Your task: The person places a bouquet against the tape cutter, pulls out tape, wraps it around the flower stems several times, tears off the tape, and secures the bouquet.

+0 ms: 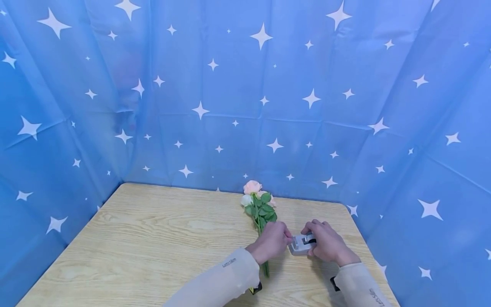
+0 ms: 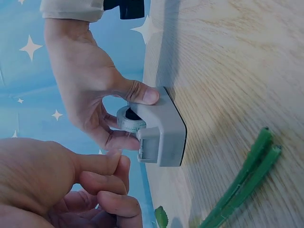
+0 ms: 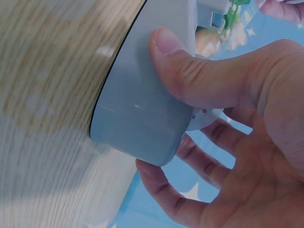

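A grey tape dispenser point(image 1: 298, 250) stands on the table, held by my right hand point(image 1: 328, 244), its thumb on the near side and its fingers around the far side. A roll of clear tape point(image 2: 130, 122) sits in the dispenser. Thumb and index finger of my left hand point(image 1: 271, 241) pinch together just in front of the cutter end, on a thin clear strip of tape point(image 2: 127, 137) coming off the roll. Under and beyond the left hand lies a bunch of flowers point(image 1: 262, 209), with pink and white roses, green leaves and green stems point(image 2: 242, 183).
The wood-grain table point(image 1: 161, 238) extends far to the left of both hands. Blue curtain point(image 1: 230, 94) with white stars encloses its back and sides. A small black object point(image 1: 258, 288) shows by the left sleeve.
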Demonstrator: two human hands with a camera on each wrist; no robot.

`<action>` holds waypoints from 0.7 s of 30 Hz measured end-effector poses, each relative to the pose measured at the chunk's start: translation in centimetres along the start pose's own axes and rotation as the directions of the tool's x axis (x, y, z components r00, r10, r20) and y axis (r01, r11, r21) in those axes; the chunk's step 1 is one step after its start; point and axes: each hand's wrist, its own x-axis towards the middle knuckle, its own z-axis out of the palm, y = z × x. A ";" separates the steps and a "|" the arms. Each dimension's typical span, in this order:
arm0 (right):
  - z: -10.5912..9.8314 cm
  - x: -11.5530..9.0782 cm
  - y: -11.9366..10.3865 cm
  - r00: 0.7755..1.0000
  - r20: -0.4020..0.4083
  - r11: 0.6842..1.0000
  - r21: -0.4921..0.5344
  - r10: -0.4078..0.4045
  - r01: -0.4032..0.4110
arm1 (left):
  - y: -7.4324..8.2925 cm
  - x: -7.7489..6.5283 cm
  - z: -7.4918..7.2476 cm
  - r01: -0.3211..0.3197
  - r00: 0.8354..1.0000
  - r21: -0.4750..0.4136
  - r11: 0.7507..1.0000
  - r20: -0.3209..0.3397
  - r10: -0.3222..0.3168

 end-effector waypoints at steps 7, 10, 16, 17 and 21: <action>0.0 0.0 0.1 1.000 -0.001 1.000 0.004 -0.009 0.009 | -0.7 -0.3 -0.6 0.002 1.000 -0.041 0.999 0.017 -0.001; 0.0 0.0 0.1 1.000 -0.002 1.000 0.005 -0.008 0.008 | -0.8 -0.5 -0.9 -0.004 1.000 -0.059 0.998 0.020 0.005; -0.1 -0.1 0.1 1.000 -0.003 1.000 0.007 -0.005 0.005 | -1.0 -0.9 -1.5 -0.003 1.000 -0.070 0.998 0.013 0.004; -0.1 -0.1 0.1 1.000 -0.003 1.000 0.007 -0.004 0.004 | -1.1 -0.9 -1.6 -0.004 1.000 -0.068 0.998 0.013 0.004; 0.0 -0.2 0.1 1.000 -0.002 1.000 0.008 0.003 -0.002 | -1.5 -1.2 -2.0 -0.019 1.000 -0.058 0.998 0.017 0.020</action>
